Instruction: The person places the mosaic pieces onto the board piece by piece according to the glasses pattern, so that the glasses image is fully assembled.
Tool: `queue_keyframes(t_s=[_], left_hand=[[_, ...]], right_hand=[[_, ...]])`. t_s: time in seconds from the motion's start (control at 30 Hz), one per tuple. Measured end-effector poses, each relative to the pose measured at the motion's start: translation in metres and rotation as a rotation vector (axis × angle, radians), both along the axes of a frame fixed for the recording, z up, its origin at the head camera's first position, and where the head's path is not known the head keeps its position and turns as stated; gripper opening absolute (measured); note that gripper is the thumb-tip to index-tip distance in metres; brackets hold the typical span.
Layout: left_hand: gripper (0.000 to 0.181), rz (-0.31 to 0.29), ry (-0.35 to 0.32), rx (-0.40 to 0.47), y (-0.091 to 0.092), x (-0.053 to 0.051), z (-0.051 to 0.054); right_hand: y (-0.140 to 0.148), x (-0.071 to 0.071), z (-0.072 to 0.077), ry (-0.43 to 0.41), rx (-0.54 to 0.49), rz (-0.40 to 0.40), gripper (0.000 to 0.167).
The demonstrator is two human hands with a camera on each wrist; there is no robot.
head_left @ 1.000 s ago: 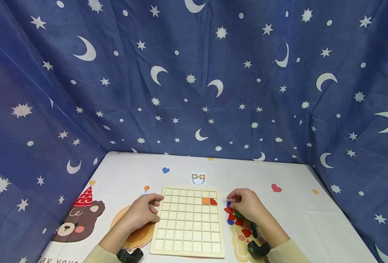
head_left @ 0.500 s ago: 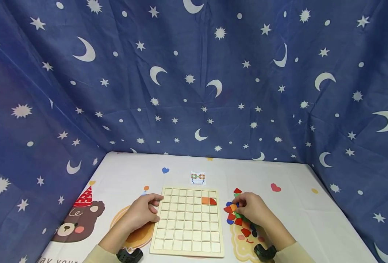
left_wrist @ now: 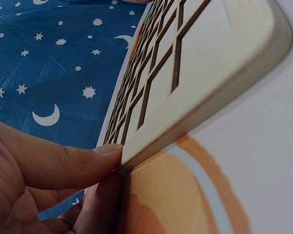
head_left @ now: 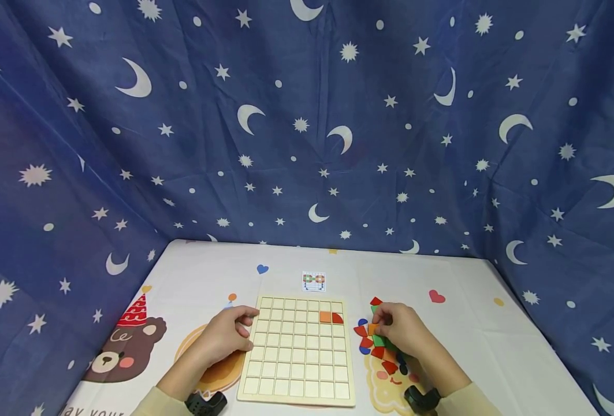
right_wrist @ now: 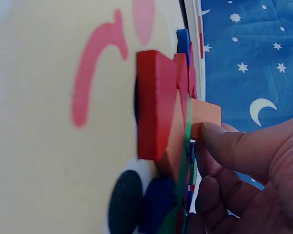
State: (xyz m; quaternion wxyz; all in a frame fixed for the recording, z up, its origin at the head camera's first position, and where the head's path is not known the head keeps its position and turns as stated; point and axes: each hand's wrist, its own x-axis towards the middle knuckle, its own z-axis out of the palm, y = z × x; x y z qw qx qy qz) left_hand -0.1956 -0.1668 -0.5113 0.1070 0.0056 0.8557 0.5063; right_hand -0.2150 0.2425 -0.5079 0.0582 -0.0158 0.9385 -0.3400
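My left hand [head_left: 227,335] rests at the left edge of the pale gridded board [head_left: 296,403], its fingertips touching the rim. In the left wrist view, the thumb of that hand [left_wrist: 63,168] meets the side of the board [left_wrist: 205,97]. On the board lie an orange square [head_left: 325,317] and a red quarter-round piece [head_left: 337,318], side by side. Right of the board, my right hand [head_left: 402,330] pinches an orange block [right_wrist: 206,113] between thumb and finger, over the coloured pile. Red blocks [right_wrist: 156,105] lie beside it.
A small printed pattern card [head_left: 313,281] lies behind the board. Loose red, blue, green and orange pieces [head_left: 378,352] are heaped along the right side. The cloth shows a printed bear [head_left: 125,352], and a blue starry curtain [head_left: 307,144] surrounds the table.
The right hand has shifted slightly right and toward the table's front, uncovering red and green pieces, and now pinches an orange block. The left hand and the board have stayed put.
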Motion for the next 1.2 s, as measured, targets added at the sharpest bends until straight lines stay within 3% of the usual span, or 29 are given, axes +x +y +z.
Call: queue_keyframes(t_s=[0.43, 0.9, 1.2], left_hand=[[0.07, 0.005, 0.01, -0.01, 0.0, 0.001, 0.001], [0.07, -0.004, 0.009, -0.002, -0.001, 0.001, 0.0], [0.069, -0.004, 0.014, -0.011, 0.0, 0.001, -0.001]], right_hand=[[-0.017, 0.003, 0.007, 0.017, -0.08, -0.014, 0.018], [-0.051, 0.008, 0.002, -0.004, -0.108, 0.042, 0.01], [-0.065, 0.002, -0.003, 0.041, -0.09, 0.069, 0.015]])
